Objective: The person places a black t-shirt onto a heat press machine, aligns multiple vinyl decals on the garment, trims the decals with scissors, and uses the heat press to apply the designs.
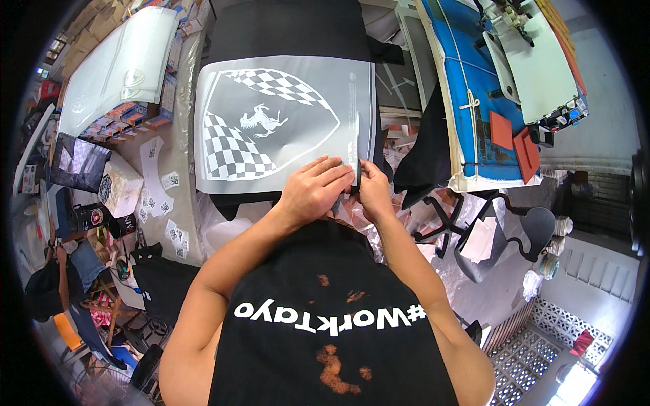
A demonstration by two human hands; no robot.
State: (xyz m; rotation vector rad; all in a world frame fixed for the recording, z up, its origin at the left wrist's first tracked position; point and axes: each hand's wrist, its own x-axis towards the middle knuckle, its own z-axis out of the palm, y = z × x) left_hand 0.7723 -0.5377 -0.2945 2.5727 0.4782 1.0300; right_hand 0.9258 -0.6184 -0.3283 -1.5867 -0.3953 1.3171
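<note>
A grey transfer sheet [284, 122] with a white shield design, checkered fields and a rearing horse lies flat on a black garment [291, 30] spread over the work surface. My left hand [315, 188] presses flat on the sheet's near right corner. My right hand [372, 189] pinches the sheet's edge at that same corner, fingers closed on it. Both forearms come up from my black printed shirt at the bottom.
Another clear printed sheet [118, 64] lies over boxes at the far left, with small cut stickers [159, 196] beside it. A blue padded table with a white press [535, 61] stands at the right. A black office chair [514, 227] sits below it. Clutter fills the left floor.
</note>
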